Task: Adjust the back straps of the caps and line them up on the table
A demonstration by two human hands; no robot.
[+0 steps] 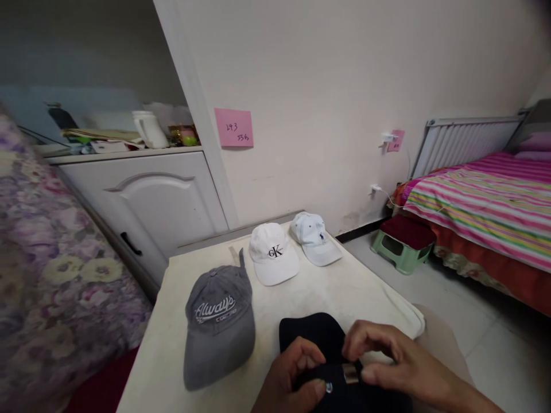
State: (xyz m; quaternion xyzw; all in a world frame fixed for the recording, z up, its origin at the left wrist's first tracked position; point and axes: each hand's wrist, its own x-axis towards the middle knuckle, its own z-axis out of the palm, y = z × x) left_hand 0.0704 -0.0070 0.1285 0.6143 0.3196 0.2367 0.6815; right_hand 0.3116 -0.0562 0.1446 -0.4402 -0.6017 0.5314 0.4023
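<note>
A black cap (312,332) lies at the near edge of the table, its brim pointing away from me. Across its near part runs a dark strap with a metal buckle (350,373) and a small light-coloured mark. My left hand (293,376) grips the strap left of the buckle, thumb and forefinger bent over it. Just right of the buckle, my right hand (400,361) has its fingers curled and its thumb on the cap. A grey cap (221,332) with white lettering sits to the left. Behind stand a white cap (272,258) and a pale blue cap (315,241).
The table (163,350) has a cream cover and stands against the wall. A floral curtain (73,275) and a white cabinet (167,201) are on the left. On the right are a green stool (402,252) and a bed (495,201) with striped bedding.
</note>
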